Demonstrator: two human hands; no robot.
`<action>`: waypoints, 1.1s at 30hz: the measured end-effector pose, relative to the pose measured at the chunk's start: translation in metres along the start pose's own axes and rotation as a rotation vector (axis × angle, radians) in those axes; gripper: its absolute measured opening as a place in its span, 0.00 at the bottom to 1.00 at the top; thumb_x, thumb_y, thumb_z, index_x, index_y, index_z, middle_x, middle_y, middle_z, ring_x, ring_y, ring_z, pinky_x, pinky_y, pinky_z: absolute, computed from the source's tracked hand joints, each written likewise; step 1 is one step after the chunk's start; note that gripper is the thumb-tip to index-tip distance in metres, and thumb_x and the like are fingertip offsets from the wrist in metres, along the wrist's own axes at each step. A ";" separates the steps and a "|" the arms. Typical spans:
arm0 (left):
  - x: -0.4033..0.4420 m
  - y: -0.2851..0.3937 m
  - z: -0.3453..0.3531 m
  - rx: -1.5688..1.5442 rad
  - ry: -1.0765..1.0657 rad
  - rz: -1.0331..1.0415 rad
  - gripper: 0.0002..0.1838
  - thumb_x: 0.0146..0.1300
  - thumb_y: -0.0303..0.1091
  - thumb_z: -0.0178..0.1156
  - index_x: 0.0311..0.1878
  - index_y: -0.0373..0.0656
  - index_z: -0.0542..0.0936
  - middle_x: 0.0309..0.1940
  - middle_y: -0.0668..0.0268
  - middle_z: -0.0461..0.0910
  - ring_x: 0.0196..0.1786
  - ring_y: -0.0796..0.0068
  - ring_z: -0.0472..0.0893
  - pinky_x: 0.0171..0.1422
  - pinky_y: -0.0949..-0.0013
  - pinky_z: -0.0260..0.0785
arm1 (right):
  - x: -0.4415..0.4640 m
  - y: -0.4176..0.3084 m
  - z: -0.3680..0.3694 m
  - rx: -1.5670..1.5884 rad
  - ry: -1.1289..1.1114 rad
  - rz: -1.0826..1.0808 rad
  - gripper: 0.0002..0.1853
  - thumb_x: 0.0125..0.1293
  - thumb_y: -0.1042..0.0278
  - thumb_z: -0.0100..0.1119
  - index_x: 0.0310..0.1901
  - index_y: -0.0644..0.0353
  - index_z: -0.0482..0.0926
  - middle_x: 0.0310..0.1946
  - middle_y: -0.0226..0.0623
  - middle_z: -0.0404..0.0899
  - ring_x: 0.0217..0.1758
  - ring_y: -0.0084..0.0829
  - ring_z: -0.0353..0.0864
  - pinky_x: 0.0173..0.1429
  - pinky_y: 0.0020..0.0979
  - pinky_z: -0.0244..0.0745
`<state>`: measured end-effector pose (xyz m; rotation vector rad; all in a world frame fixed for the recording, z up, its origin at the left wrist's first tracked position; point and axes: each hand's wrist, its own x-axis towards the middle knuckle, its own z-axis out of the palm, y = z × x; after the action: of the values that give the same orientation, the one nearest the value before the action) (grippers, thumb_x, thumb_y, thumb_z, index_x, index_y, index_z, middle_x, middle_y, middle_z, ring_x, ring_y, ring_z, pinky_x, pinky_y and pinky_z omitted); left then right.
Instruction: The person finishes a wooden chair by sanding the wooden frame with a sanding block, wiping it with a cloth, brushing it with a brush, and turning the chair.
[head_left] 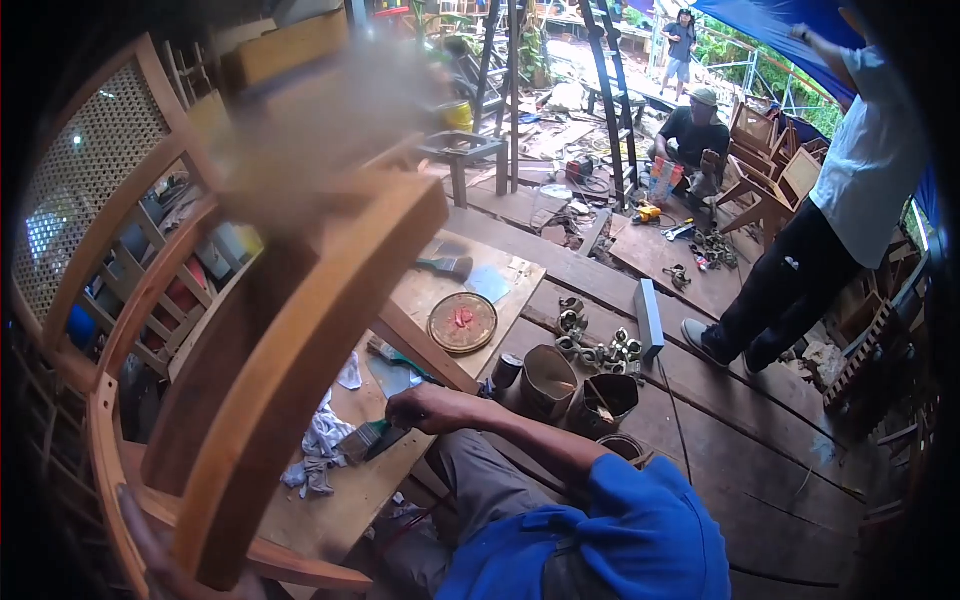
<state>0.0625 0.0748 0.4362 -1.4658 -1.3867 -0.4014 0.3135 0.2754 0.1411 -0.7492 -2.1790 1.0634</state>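
Observation:
A wooden chair frame (300, 370) with a woven cane panel (95, 140) fills the left side, tilted over a work board. At the lower left, my left hand (150, 545) is closed around the chair's wood, partly hidden by it. My right hand (425, 408) is closed on a paintbrush (368, 438) with a green band, held low over the board. Crumpled white rags (325, 440) lie beside its bristles. A second brush (392, 352) rests close by, partly behind a chair rail. Farther back sit a round lid with red stuff on it (462, 322) and a wide brush (445, 265).
Open cans (548, 385) and several metal clamps (610, 352) stand on the plank floor (740, 450) at right. A person in a light shirt (865, 170) stands there; another crouches (690, 135) farther back. A stepladder (612, 90) rises behind. A blur covers the upper left.

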 end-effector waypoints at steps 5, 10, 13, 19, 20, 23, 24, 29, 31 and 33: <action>-0.019 0.006 0.003 -0.003 -0.009 -0.029 0.43 0.52 0.32 0.77 0.72 0.46 0.68 0.58 0.62 0.83 0.57 0.58 0.84 0.58 0.59 0.78 | 0.000 -0.003 -0.002 -0.022 -0.008 -0.043 0.14 0.57 0.81 0.57 0.46 0.66 0.78 0.37 0.48 0.81 0.43 0.45 0.82 0.49 0.42 0.75; -0.023 0.009 0.019 0.013 -0.087 -0.120 0.44 0.52 0.31 0.77 0.73 0.46 0.67 0.58 0.63 0.83 0.57 0.59 0.84 0.57 0.60 0.78 | 0.009 -0.014 -0.009 -0.069 -0.071 -0.045 0.13 0.58 0.79 0.57 0.46 0.66 0.78 0.38 0.50 0.81 0.44 0.48 0.82 0.49 0.43 0.75; -0.008 0.014 0.030 -0.035 0.043 -0.045 0.45 0.53 0.31 0.76 0.74 0.50 0.65 0.58 0.66 0.83 0.54 0.61 0.85 0.51 0.61 0.79 | 0.016 -0.020 -0.012 -0.123 -0.074 -0.085 0.13 0.60 0.78 0.58 0.47 0.67 0.77 0.38 0.51 0.81 0.44 0.50 0.82 0.48 0.44 0.75; 0.015 0.024 0.081 -0.053 -0.066 -0.140 0.43 0.52 0.31 0.75 0.73 0.54 0.69 0.64 0.68 0.79 0.57 0.62 0.83 0.55 0.64 0.77 | 0.012 0.016 0.015 -0.070 0.017 -0.137 0.12 0.61 0.77 0.58 0.47 0.68 0.77 0.39 0.52 0.81 0.44 0.52 0.81 0.48 0.44 0.75; 0.018 0.021 0.094 -0.080 -0.039 -0.144 0.45 0.50 0.31 0.76 0.73 0.55 0.68 0.64 0.68 0.78 0.57 0.62 0.84 0.54 0.63 0.77 | 0.008 0.014 0.017 -0.018 0.050 -0.178 0.12 0.61 0.77 0.58 0.47 0.68 0.76 0.39 0.52 0.81 0.44 0.52 0.81 0.48 0.44 0.75; 0.021 0.012 0.130 -0.075 -0.026 -0.134 0.49 0.48 0.31 0.78 0.75 0.58 0.65 0.64 0.69 0.79 0.57 0.62 0.84 0.53 0.62 0.78 | -0.001 0.004 0.023 -0.015 0.070 -0.215 0.12 0.60 0.78 0.58 0.46 0.68 0.76 0.37 0.51 0.81 0.42 0.50 0.81 0.47 0.43 0.74; 0.023 0.011 0.137 -0.056 -0.056 -0.153 0.49 0.48 0.31 0.77 0.75 0.59 0.64 0.64 0.69 0.79 0.57 0.62 0.84 0.52 0.62 0.78 | -0.006 -0.003 0.023 0.003 0.032 -0.148 0.12 0.60 0.79 0.58 0.46 0.68 0.77 0.37 0.51 0.81 0.41 0.49 0.81 0.46 0.43 0.74; 0.026 0.009 0.153 -0.040 -0.045 -0.187 0.53 0.46 0.31 0.78 0.76 0.63 0.62 0.50 0.62 0.84 0.47 0.55 0.85 0.49 0.55 0.77 | 0.001 -0.019 0.029 0.139 -0.027 -0.097 0.15 0.57 0.81 0.58 0.48 0.69 0.76 0.35 0.49 0.81 0.38 0.40 0.80 0.47 0.38 0.75; 0.027 0.011 0.150 -0.098 -0.063 -0.182 0.58 0.40 0.31 0.80 0.77 0.63 0.59 0.50 0.62 0.84 0.47 0.54 0.84 0.50 0.55 0.77 | 0.015 -0.021 0.023 0.168 -0.052 0.071 0.18 0.54 0.81 0.57 0.49 0.68 0.77 0.38 0.47 0.80 0.43 0.40 0.80 0.49 0.37 0.75; 0.028 0.006 0.142 -0.063 -0.036 -0.081 0.53 0.44 0.36 0.80 0.75 0.59 0.63 0.44 0.62 0.86 0.45 0.56 0.86 0.48 0.55 0.79 | 0.041 -0.011 0.015 -0.053 0.022 -0.158 0.15 0.57 0.81 0.61 0.48 0.66 0.78 0.40 0.46 0.79 0.51 0.44 0.79 0.55 0.39 0.74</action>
<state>0.0200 0.2073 0.3976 -1.4777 -1.4775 -0.4763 0.2732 0.2916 0.1532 -0.5978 -2.2142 0.9166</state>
